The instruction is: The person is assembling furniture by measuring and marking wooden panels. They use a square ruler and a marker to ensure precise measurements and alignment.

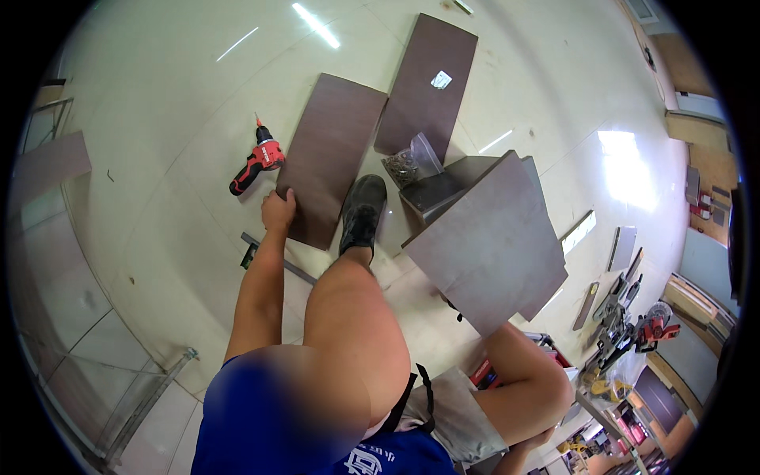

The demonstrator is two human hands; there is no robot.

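Two bare hands in view. Far left, a grey board [55, 165] by a metal frame and a metal rail [150, 404] low down. Then a red-and-black drill [257, 164] on the pale tiled floor, bit pointing up the view, just beside the brown panel [328, 150]. Left hand [279, 210] at that panel's lower left edge: thumb at the edge, fingers bunched close together, partly hidden, can't tell if they're gripping. Panel lies flat on the floor. Grey bar [299, 273] crosses under the left forearm, dark bracket near its end. Black shoe [364, 215] sits at the panel's lower right side. Next, second brown panel [427, 71] with a white label [441, 79], its left edge next to the first one's upper right corner. Clear bag [425, 155] of small hardware at its lower end. Large grey panel [491, 233] tilted over darker pieces. Right hand [541, 438] low by the bent knee, mostly hidden; can't tell finger state or whether it holds anything. Far right, red-and-grey saw [657, 326] among tools and offcuts.
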